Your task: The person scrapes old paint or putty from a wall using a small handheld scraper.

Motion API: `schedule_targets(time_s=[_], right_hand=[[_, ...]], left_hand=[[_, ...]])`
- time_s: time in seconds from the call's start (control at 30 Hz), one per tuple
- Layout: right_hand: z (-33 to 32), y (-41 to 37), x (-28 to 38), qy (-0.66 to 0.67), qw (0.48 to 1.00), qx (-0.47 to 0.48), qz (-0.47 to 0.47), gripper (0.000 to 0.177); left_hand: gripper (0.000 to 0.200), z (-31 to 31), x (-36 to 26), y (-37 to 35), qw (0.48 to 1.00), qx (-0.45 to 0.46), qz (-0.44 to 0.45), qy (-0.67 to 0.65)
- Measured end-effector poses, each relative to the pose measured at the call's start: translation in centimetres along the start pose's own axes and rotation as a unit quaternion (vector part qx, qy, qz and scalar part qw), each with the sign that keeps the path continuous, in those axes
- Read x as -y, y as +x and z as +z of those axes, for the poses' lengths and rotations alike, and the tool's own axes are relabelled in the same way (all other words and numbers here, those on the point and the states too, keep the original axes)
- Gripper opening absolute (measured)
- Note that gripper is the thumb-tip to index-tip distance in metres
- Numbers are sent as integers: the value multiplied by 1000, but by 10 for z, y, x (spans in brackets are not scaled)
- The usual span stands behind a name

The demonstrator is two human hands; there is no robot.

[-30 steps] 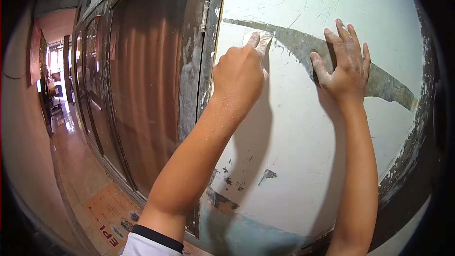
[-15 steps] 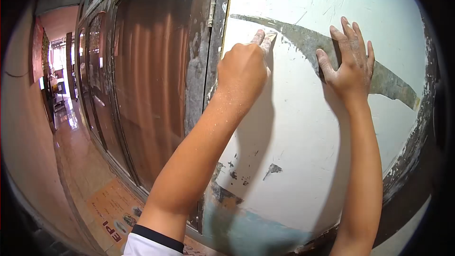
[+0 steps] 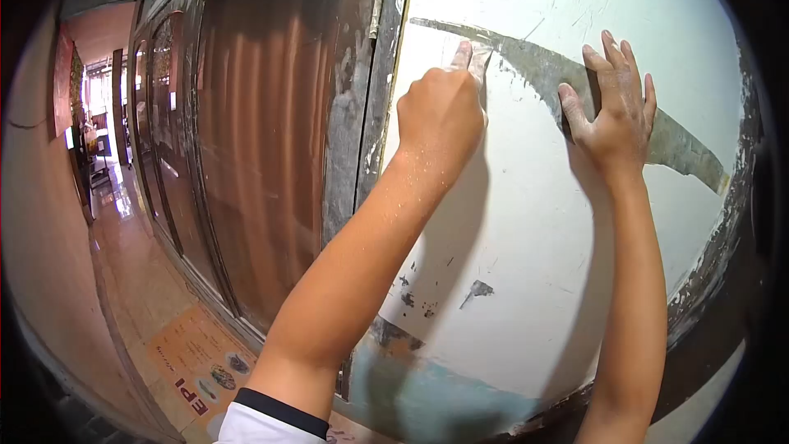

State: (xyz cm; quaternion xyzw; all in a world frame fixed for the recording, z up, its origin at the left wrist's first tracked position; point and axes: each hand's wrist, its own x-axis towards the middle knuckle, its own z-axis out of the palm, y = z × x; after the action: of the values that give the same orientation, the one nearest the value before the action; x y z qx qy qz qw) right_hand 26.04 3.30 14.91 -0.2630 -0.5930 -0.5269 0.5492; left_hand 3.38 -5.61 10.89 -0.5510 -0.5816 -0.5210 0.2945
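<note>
My left hand (image 3: pixel 444 111) is closed against the white panel (image 3: pixel 526 214), its index finger stretched up along a small flat scraper-like piece (image 3: pixel 483 59). Most of that piece is hidden by the fingers; its tip meets the left part of a bare grey strip (image 3: pixel 534 66), where the white coating is gone. Farther right, my right hand (image 3: pixel 615 115) lies open with fingers spread, palm to the panel across the grey strip. White dust coats the fingers of both hands.
Left of the panel runs a worn dark frame with a metal hinge (image 3: pixel 376 12), then a glazed door with a brown curtain (image 3: pixel 259 140). Bare patches (image 3: pixel 477 289) and a turquoise band (image 3: pixel 444 395) mark the lower panel. A printed orange sheet (image 3: pixel 201 358) lies on the corridor floor.
The view has shifted slightly, so the panel and hands sit a little farther right. My left hand still presses near the strip's left part, and my right hand stays spread on the panel.
</note>
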Motion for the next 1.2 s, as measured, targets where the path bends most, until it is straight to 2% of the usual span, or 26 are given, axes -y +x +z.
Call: schedule_targets(time_s=[0.27,0.3,0.37,0.4,0.43,0.5,0.6,0.7,0.83,0.87,0.9,0.97,1.2], right_hand=[[0,1,1,-3,1000,-1,5,56],[1,0,0,-12,1000,0,4,56],[0,-2,2,-9,1000,1,6,56],[0,-1,2,-7,1000,0,7,56],[1,0,0,-12,1000,-1,5,55],[-1,0,1,-1,1000,0,5,55],[1,0,-1,-2,1000,-3,2,55],[-1,1,1,1,1000,-4,2,54],[-3,2,4,5,1000,-6,1,54],[-8,1,7,8,1000,11,18,55],[-7,-1,6,8,1000,14,18,55],[0,0,1,-5,1000,0,3,56],[-5,0,6,2,1000,6,6,55]], left_hand=[[21,3,16,-2,993,-56,99,-18],[21,4,17,-3,993,-55,99,-16],[38,10,19,-4,995,-64,71,25],[30,-3,11,0,999,24,6,41],[22,1,12,3,999,17,4,30],[23,6,14,4,999,-34,25,4],[27,0,10,4,999,17,-17,28],[33,0,13,-2,999,-28,31,-20],[44,-6,8,7,999,42,-19,27],[45,1,13,4,1000,-15,26,1],[45,3,15,0,1000,-12,25,1],[32,3,20,-2,994,-51,80,-54],[32,6,25,6,996,-43,72,-34]])
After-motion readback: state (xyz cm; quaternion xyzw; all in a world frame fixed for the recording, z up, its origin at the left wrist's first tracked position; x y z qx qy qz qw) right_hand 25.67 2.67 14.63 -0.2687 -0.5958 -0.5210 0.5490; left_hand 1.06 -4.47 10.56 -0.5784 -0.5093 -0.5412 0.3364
